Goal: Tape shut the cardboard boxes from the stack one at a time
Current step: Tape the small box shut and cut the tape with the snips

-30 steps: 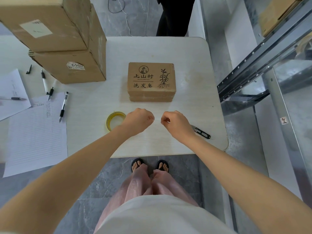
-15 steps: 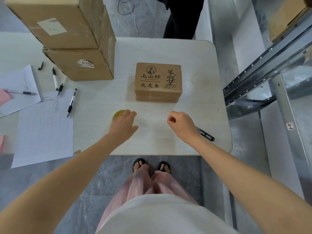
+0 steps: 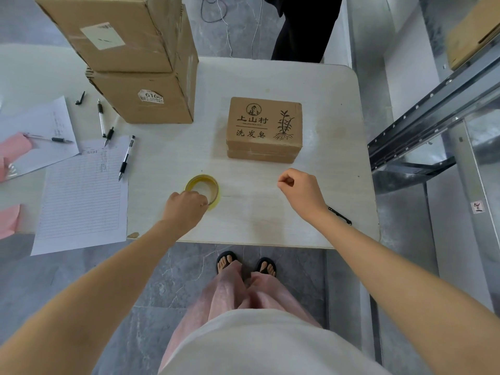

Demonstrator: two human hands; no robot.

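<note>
Centrally, on a white surface [image 3: 257, 220], a small brown cardboard box printed with black characters and a plant drawing [image 3: 263, 128] lies flat, seen from above by the person standing at the near edge; a stack of two larger plain brown cardboard boxes [image 3: 140, 77] stands at the far left; near and left of the small box lies a roll of clear yellowish packing tape [image 3: 201, 185]; the left hand [image 3: 185, 211] has its fingers curled onto the roll's near rim, gripping it; the right hand [image 3: 300, 189], well apart to the right, has its fingers curled closed, thumb against forefinger, with nothing visible between them; black snips [image 3: 339, 215] show just beside that wrist. The small box looks light and stiff, though its thin walls may dent; steady it by the long sides; the roll is likely light and rigid, its free end sticky; take the outer ring between thumb and fingers.
</note>
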